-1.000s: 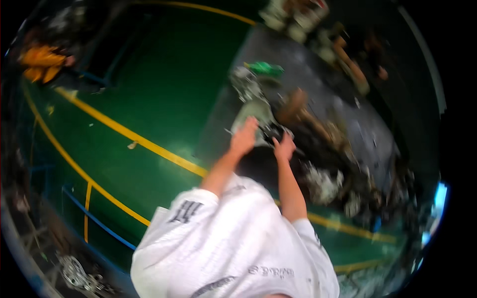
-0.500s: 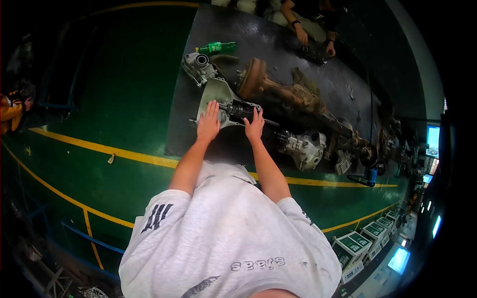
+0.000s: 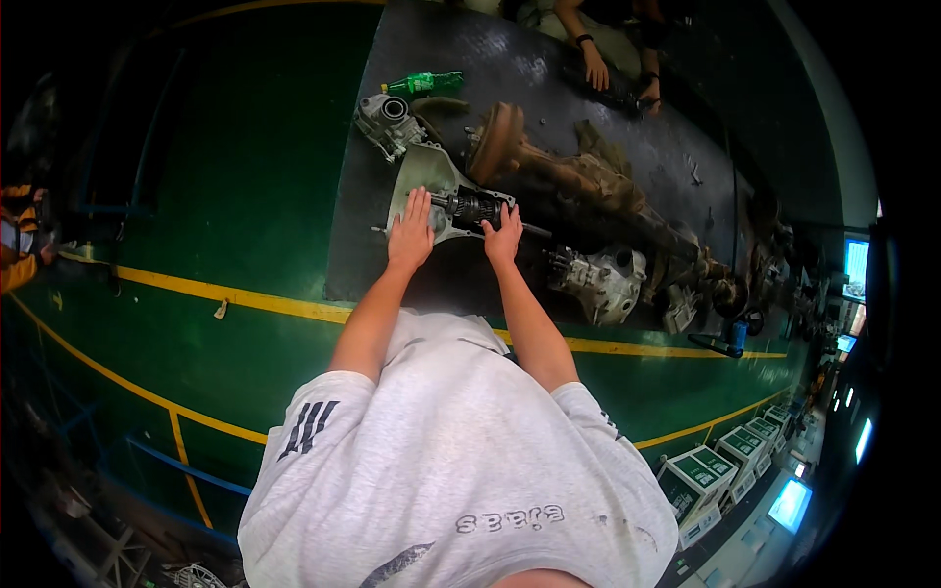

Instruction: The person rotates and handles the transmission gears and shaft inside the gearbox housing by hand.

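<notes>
The main thing is a grey metal housing (image 3: pixel 416 163), which lies near the left end of a dark desk (image 3: pixel 358 260), in front of the person. Its left part is wide like a bell, pale and smooth inside, and its rim has small ears. To the right it becomes narrower, and this part is open at the top. The housing works as a container: inside it lies a dark gear shaft (image 3: pixel 477 209), with several toothed rings side by side. A thin rod (image 3: pixel 536 231) sticks out beyond the right end.

The left hand (image 3: pixel 412 235) is flat, with straight fingers close together, over the wide part. The right hand (image 3: pixel 503 237) is at the narrow end, its fingers a little apart and upon the edge; I cannot tell if it grips something.

Behind the housing, a smaller grey casting (image 3: pixel 385 125) shows a round dark opening. Next to it a green bottle (image 3: pixel 427 83) lies on its side; its content is not clear. A rusty axle (image 3: pixel 564 181) and another grey gearbox (image 3: pixel 606 284) lie to the right. At lower right stand white and green boxes (image 3: pixel 698 480), whose inside cannot be seen.
</notes>
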A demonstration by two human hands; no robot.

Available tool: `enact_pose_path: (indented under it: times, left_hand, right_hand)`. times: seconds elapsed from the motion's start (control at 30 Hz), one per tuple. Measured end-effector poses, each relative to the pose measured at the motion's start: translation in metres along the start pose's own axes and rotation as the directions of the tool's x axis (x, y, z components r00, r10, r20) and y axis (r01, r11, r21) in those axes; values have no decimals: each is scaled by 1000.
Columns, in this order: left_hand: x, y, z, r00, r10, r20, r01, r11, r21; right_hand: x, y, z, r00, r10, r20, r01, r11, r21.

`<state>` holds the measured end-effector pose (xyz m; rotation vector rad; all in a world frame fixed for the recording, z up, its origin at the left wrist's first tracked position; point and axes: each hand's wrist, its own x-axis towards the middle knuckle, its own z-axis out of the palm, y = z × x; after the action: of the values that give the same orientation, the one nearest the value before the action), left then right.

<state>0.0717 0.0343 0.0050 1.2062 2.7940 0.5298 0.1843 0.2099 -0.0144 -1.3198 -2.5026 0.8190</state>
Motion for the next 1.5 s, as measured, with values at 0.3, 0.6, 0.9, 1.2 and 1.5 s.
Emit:
enact_pose_path:
  times: [0.3, 0.6, 0.9, 1.2, 1.5]
  left_hand:
    - [-1, 1, -2, 999, -16, 29, 16, 1000, -5]
    - [6, 5, -1, 1000, 1, 8, -1, 999, -40]
    - [2, 5, 3, 1000, 4, 20, -3, 1000, -15]
    - [3, 2, 13, 999, 34, -7, -34, 999, -8]
    - [2, 7, 4, 1000, 9, 7, -9, 999, -35]
  right_hand:
    - [-4, -35, -7, 986, -156, -56, 148, 981, -129]
    - [-2, -36, -1, 978, -197, 63, 206, 952, -224]
    - [2, -37, 9, 967, -231, 104, 251, 929, -270]
    - [13, -41, 4, 945, -98, 311, 209, 915, -345]
    - [16, -50, -14, 905, -58, 422, 207, 926, -317]
